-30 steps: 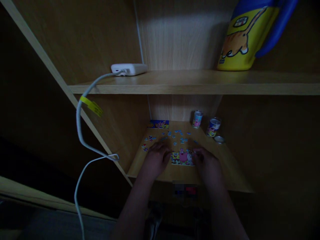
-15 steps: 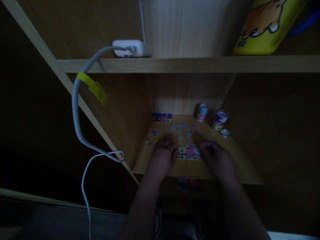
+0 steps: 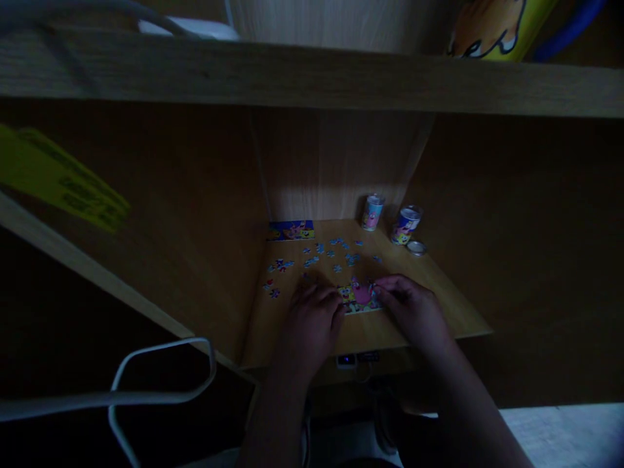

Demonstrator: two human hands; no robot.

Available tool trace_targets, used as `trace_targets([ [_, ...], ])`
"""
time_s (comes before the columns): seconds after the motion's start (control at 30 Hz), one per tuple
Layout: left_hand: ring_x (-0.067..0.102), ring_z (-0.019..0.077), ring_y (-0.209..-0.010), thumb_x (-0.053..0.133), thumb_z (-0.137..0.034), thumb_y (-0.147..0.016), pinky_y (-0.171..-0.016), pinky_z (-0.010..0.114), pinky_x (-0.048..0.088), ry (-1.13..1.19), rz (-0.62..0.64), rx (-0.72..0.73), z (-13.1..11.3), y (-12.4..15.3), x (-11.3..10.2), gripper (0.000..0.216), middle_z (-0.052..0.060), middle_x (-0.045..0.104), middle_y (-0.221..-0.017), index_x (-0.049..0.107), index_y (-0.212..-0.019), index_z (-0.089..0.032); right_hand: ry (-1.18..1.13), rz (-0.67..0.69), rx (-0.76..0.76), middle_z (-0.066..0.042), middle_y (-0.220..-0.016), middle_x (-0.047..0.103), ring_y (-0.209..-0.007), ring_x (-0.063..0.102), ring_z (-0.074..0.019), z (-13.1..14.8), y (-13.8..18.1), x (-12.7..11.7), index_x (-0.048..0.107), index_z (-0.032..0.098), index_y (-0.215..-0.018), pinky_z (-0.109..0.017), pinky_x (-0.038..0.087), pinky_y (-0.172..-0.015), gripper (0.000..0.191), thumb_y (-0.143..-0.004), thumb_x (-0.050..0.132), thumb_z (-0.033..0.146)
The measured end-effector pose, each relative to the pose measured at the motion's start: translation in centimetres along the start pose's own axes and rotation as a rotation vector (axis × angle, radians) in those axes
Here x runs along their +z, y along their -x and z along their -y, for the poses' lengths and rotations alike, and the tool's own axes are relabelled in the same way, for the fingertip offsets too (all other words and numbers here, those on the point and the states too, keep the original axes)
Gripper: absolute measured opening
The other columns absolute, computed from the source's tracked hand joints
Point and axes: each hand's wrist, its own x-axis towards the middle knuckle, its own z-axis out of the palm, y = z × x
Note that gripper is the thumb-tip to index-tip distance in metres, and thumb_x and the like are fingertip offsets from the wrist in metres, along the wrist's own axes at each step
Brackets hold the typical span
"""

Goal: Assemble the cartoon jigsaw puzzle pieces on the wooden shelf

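Observation:
A partly joined cartoon jigsaw puzzle (image 3: 361,296) lies near the shelf's front edge, showing a yellow and a pink figure. At its left end rests my left hand (image 3: 314,315), palm down with loosely bent fingers, holding nothing that I can see. My right hand (image 3: 412,305) pinches at the puzzle's upper right corner, thumb and forefinger on a small puzzle piece (image 3: 373,288) mostly covered by the fingertips. Loose puzzle pieces (image 3: 337,268) are scattered behind the puzzle, several of them blue. More loose pieces (image 3: 274,293) lie to the left of my left hand.
Against the back stands a picture card (image 3: 291,230). Two printed tins (image 3: 373,212) (image 3: 405,225) are at the back right, with a round lid (image 3: 416,247) beside them. An upper shelf (image 3: 312,78) crosses above; a white cable (image 3: 160,400) hangs at left.
My view has moved closer and lower, so the upper shelf and cable loom larger. My right fingertips have shifted slightly over the puzzle's right end; the left hand stays at its left end.

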Motion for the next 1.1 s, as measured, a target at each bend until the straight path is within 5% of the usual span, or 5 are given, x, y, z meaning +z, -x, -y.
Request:
trace_targets([
  [0.37,0.072,0.026,-0.117,0.067,-0.02,-0.11,-0.114,0.05,0.054,-0.017,-0.081,-0.007,-1.6,1.3,0.4,0.015,0.002,0.083,-0.122,0.08,-0.113,-0.028,0.29,0.073,-0.332,-0.009,-0.113,0.085,-0.112,0.075,-0.0285,1.6,-0.3,0.8,0.082,0.027,-0.113,-0.043,0.06,-0.102,0.019,-0.11,0.063,0.03],
  [0.63,0.065,0.0289,-0.143,0.073,-0.03,-0.109,-0.13,0.055,0.046,-0.1,-0.035,0.019,-4.3,2.0,1.6,0.044,0.005,0.074,-0.153,0.069,-0.152,-0.033,0.357,0.169,-0.388,-0.006,-0.116,0.086,-0.11,0.078,-0.0258,1.4,0.4,0.9,0.082,0.027,-0.111,-0.043,0.058,-0.107,0.031,-0.101,0.058,0.01],
  [0.93,0.074,0.0274,-0.122,0.071,-0.026,-0.107,-0.123,0.057,0.054,-0.107,-0.099,0.007,-0.9,2.9,-0.9,0.013,0.003,0.084,-0.12,0.081,-0.115,-0.03,0.376,0.121,-0.394,-0.004,-0.113,0.086,-0.107,0.08,-0.0264,1.2,0.5,1.4,0.082,0.027,-0.105,-0.045,0.06,-0.107,0.025,-0.103,0.06,0.016],
  [1.1,0.077,0.0257,-0.117,0.071,-0.023,-0.107,-0.115,0.054,0.061,-0.078,-0.134,0.026,0.1,3.1,-1.3,0.014,0.002,0.085,-0.118,0.081,-0.113,-0.031,0.377,0.11,-0.389,-0.004,-0.116,0.086,-0.107,0.078,-0.0274,1.1,0.5,1.5,0.082,0.029,-0.107,-0.046,0.059,-0.108,0.023,-0.104,0.062,0.018],
])
